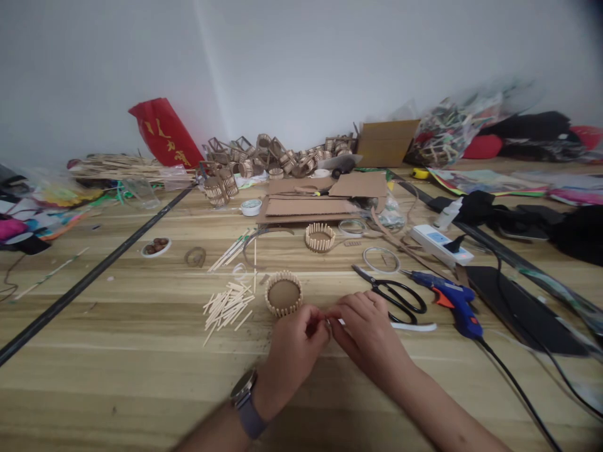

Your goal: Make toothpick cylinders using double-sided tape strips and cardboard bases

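Observation:
My left hand point(299, 342), with a watch point(244, 386) on its wrist, and my right hand point(367, 329) meet fingertip to fingertip above the front of the table. Both are closed in a pinch; what sits between the fingers is too small to make out. A narrow white strip point(414, 326) shows on both sides of my right hand; whether it is held or lies beneath cannot be told. Just beyond my left hand stands a round basket of short sticks with a cardboard base point(285, 294). Black-handled scissors point(393, 295) lie past my right hand.
Loose short sticks point(228, 307) lie left of the basket. A second stick ring point(320, 238) stands farther back, before cardboard sheets point(306, 207). At right are a blue glue gun point(452, 300) with its cable, a power strip point(440, 246) and a black board point(518, 311).

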Motion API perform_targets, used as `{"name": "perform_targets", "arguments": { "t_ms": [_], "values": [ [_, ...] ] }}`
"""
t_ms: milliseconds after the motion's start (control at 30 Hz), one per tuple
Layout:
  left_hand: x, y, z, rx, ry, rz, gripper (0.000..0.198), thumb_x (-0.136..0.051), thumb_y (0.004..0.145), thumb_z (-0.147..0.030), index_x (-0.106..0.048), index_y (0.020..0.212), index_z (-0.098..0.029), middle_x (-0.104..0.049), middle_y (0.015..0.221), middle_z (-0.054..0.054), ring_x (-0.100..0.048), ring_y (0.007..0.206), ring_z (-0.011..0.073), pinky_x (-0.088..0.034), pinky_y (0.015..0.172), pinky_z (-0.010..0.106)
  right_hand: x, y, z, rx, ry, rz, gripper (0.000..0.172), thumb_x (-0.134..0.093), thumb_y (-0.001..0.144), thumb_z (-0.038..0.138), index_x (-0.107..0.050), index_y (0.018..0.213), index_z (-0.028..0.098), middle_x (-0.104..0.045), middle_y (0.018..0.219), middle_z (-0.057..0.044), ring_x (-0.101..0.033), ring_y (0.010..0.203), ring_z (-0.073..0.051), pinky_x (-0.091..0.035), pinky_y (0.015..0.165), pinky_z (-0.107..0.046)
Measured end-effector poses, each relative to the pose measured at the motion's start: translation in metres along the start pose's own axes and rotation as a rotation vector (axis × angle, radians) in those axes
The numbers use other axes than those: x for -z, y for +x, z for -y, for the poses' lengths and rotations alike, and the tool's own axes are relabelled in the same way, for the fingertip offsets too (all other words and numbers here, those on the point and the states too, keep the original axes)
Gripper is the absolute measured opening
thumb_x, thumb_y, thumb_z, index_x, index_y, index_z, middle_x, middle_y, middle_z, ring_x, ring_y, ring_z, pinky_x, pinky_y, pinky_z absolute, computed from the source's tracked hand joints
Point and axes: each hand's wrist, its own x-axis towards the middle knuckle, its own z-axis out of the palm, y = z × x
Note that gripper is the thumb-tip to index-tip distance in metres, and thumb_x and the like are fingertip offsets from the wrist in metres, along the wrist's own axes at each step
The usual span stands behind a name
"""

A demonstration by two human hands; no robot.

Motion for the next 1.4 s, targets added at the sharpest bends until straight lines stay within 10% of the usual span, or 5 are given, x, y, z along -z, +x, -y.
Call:
{"name": "perform_targets", "arguments": {
  "t_ms": [900,1400],
  "values": [
    [-0.001,-0.002,0.000,-0.041,0.014,-0.020,0.010,-0.053,0.080,-0.022,-0.061,0.075,-0.019,-0.067,0.071,0.001,-0.058,0.064,0.0150,-0.039,0.060,0.025,-0.002,-0.002,0.001,-0.137,0.123,-0.027,0.014,-0.056,0.082,0.015,-0.061,0.071,0.022,-0.063,0.069,0.002,-0.057,0.068,-0.015,-0.033,0.076,-0.033],
    [0.009,0.009,-0.004,0.116,-0.619,-0.127,0.020,-0.059,0.076,-0.039,-0.054,0.076,-0.019,-0.069,0.071,0.003,-0.067,0.067,0.0175,-0.052,0.063,0.028,0.000,0.004,-0.013,-0.403,0.439,-0.091,0.015,-0.054,0.081,0.020,-0.060,0.067,0.022,-0.062,0.066,-0.001,-0.059,0.063,-0.017,-0.048,0.060,-0.027]
  ]
}}
